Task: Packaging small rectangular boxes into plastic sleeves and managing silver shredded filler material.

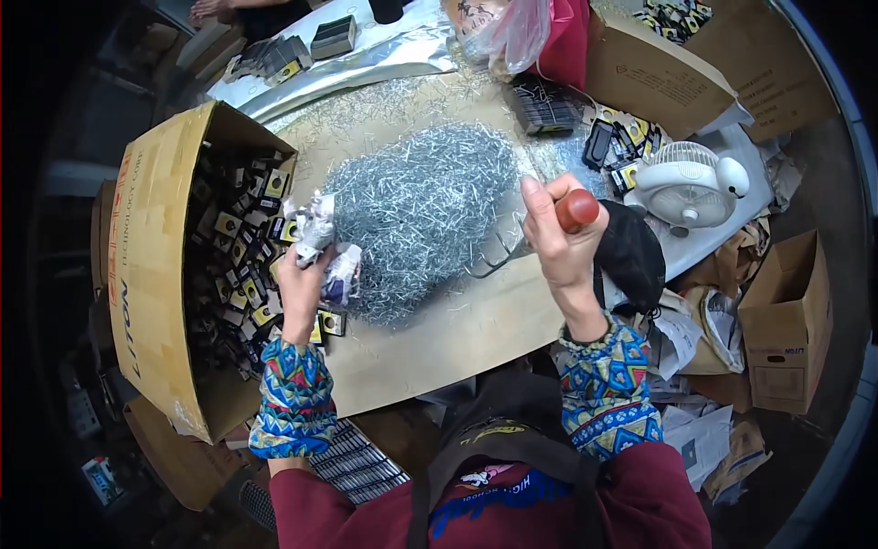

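Note:
A large heap of small silvery metal pins [430, 206] lies on the cardboard-covered table in front of me. At the heap's left edge, my left hand [302, 279] is closed around a crumpled white wad [314, 227]; whether it is paper or cloth I cannot tell. Another pale, crumpled bit [343, 265] hangs by the fingers. My right hand [560, 240] grips the red handle of a hand rake [578, 210] to the right of the heap. Its curved metal tines [498, 263] reach to the heap's lower right edge. Patterned sleeve covers wrap both forearms.
At left, a big tipped carton [151, 265] holds many small black and yellow-labelled parts [238, 261]. A white fan [690, 188], a black bag [631, 252] and more cartons [786, 320] stand at right. Plastic bags [517, 37] sit at the back; another person's hand [210, 9] shows far left.

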A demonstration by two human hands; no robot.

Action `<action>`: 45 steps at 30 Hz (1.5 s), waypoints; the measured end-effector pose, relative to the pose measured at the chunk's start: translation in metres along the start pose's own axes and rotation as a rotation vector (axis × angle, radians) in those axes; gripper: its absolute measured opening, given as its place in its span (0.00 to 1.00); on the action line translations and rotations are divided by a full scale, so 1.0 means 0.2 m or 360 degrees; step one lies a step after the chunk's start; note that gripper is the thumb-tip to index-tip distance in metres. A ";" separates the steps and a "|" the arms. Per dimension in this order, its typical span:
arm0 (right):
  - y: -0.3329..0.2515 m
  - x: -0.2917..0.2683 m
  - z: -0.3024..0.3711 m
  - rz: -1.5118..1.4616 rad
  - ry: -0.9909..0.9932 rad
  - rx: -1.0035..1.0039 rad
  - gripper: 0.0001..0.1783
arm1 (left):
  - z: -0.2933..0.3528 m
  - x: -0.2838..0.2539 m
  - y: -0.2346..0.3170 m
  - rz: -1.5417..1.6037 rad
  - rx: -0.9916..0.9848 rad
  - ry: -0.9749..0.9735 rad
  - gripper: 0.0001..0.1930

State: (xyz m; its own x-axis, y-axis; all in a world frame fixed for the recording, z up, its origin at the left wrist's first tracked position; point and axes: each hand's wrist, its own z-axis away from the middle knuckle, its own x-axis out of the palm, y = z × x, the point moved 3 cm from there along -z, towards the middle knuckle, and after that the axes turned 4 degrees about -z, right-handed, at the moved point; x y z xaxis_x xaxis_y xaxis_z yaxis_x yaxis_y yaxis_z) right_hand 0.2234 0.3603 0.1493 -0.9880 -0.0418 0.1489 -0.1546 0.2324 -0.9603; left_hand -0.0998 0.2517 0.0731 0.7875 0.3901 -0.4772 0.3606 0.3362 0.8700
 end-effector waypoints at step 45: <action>-0.25 0.03 -0.08 -0.0248 -0.0212 -0.0331 0.14 | 0.00 -0.19 0.08 0.0568 -0.0168 0.0459 0.12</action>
State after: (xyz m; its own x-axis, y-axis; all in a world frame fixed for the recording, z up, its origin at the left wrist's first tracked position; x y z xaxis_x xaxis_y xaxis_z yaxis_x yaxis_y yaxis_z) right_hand 0.2240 0.3646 0.2013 -0.9449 -0.2168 0.2454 -0.3159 0.4066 -0.8573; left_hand -0.1229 0.2425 0.1051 0.6767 0.7143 -0.1784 0.0279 0.2172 0.9757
